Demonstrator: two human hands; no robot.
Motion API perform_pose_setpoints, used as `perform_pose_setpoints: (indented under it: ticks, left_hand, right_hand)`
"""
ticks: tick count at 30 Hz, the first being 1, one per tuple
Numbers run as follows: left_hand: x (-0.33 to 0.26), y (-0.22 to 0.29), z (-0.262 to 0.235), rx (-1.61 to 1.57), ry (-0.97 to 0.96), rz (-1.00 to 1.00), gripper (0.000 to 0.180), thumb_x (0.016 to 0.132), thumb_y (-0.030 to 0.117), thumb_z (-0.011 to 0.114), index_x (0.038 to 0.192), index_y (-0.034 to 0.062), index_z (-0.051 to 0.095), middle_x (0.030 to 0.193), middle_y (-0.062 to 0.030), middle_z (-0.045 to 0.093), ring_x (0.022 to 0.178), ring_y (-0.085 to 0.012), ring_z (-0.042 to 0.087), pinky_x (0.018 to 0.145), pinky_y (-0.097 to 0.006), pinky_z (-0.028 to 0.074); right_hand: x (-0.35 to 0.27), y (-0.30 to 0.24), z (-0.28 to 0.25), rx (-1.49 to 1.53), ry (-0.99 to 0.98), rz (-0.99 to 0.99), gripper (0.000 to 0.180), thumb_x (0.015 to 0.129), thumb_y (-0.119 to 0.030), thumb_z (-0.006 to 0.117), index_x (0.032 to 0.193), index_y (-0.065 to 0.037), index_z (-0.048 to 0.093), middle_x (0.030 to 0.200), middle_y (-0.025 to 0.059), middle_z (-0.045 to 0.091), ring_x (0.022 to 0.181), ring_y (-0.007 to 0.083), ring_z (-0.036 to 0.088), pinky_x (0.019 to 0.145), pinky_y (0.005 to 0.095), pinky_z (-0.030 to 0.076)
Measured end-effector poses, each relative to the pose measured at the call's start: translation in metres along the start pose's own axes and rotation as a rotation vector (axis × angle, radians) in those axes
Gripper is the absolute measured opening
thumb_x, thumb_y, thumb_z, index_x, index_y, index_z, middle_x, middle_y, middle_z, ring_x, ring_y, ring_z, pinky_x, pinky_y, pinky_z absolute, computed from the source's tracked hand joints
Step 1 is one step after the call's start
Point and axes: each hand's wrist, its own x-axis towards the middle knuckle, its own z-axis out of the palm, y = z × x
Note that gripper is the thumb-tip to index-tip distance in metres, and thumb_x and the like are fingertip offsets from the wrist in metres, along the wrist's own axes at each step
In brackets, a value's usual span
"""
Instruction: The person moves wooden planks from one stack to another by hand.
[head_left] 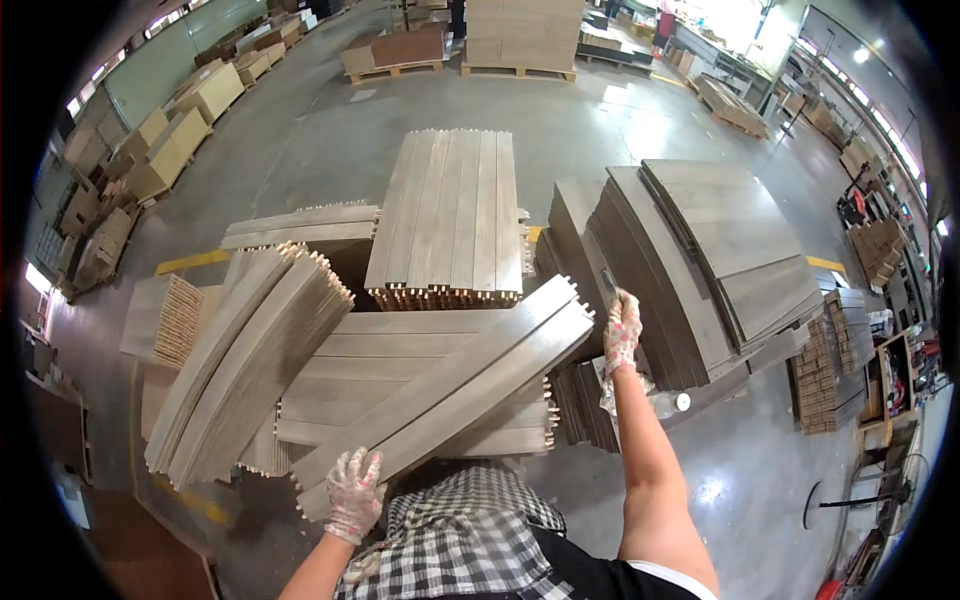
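Observation:
Two long grey wood-grain slats (pixel 440 400) with dowel pegs at their ends lie side by side, slanting across a pile of similar slats (pixel 370 350). At their near end, my gloved left hand (pixel 355 495) rests on the closer slat with its fingers spread. My gloved right hand (pixel 622 335) is raised at the right, beside the far ends of the slats and the stacked grey panels. Its fingers are closed round a thin dark object (pixel 609 280), whose kind I cannot make out. Below that wrist are crumpled clear plastic (pixel 612 395) and a clear bottle with a white cap (pixel 670 404).
Another slat stack (pixel 445 210) stands at the far middle, with bundles of slats (pixel 250 350) leaning at the left. Wide grey panels (pixel 735 250) lean in a row at the right. Farther off are loaded pallets (pixel 520 50) and a black stand fan (pixel 880 498).

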Motion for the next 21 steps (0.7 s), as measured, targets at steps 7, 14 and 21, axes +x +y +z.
perform_pose_setpoints:
  ticks: [7, 14, 21]
  left_hand:
    - [0.003, 0.002, 0.018, -0.208, 0.045, -0.079, 0.064, 0.061, 0.019, 0.068, 0.124, 0.0134, 0.057, 0.119, -0.0102, 0.052, 0.112, -0.0311, 0.047, 0.095, -0.046, 0.036]
    - [0.0, -0.003, 0.026, -0.21, 0.062, -0.041, 0.068, 0.059, 0.017, 0.066, 0.127, 0.014, 0.055, 0.121, -0.0103, 0.051, 0.111, -0.0311, 0.046, 0.097, -0.047, 0.033]
    - [0.001, -0.002, 0.025, -0.221, 0.074, -0.044, 0.066, 0.062, 0.02, 0.067, 0.127, 0.0135, 0.055, 0.12, -0.0108, 0.052, 0.11, -0.0316, 0.047, 0.096, -0.047, 0.034]
  right_hand:
    - [-0.101, -0.042, -0.012, -0.529, -0.596, -0.196, 0.041, 0.084, -0.004, 0.057, 0.124, -0.013, 0.058, 0.105, 0.0136, 0.068, 0.086, 0.0223, 0.069, 0.072, 0.0366, 0.055]
    - [-0.087, 0.028, 0.0, -0.164, -0.347, -0.426, 0.048, 0.079, 0.003, 0.053, 0.125, -0.012, 0.057, 0.102, 0.0094, 0.066, 0.086, 0.0207, 0.065, 0.073, 0.0324, 0.053]
    - [-0.065, 0.041, -0.006, 0.056, -0.373, -0.125, 0.042, 0.084, 0.0, 0.054, 0.124, -0.01, 0.06, 0.111, 0.0129, 0.065, 0.1, 0.0222, 0.064, 0.082, 0.0322, 0.052]
